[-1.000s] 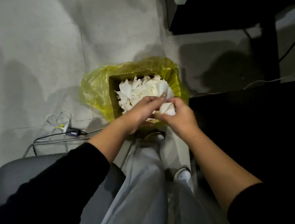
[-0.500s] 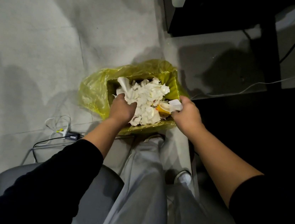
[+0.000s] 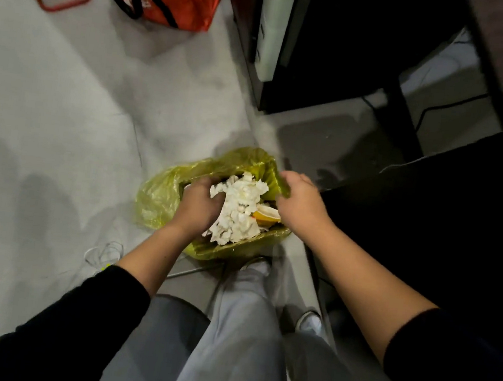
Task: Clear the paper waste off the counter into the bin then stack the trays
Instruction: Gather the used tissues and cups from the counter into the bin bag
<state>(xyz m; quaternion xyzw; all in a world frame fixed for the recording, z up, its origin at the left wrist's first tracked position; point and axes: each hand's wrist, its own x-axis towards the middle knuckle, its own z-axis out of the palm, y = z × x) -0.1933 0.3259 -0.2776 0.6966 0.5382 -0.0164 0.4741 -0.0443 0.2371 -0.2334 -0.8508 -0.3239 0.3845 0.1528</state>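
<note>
The paper waste (image 3: 236, 209) sat heaped above the rim of the yellow-lined bin (image 3: 160, 198) on the floor. The left hand (image 3: 199, 204) pressed it down, fingers curled into it; the right hand (image 3: 298, 202) hovered loosely curled, empty. Pushed harder, wads could likely spill over or the bin tip

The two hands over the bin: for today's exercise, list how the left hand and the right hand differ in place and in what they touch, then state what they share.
The left hand presses on the heap of white paper waste; the right hand is at the bin's far right side, off the paper. The left hand's fingers curl into the paper; the right hand's fingers are blurred by the yellow bin liner, so its grip is unclear. Both are bare, above the bin.
</note>
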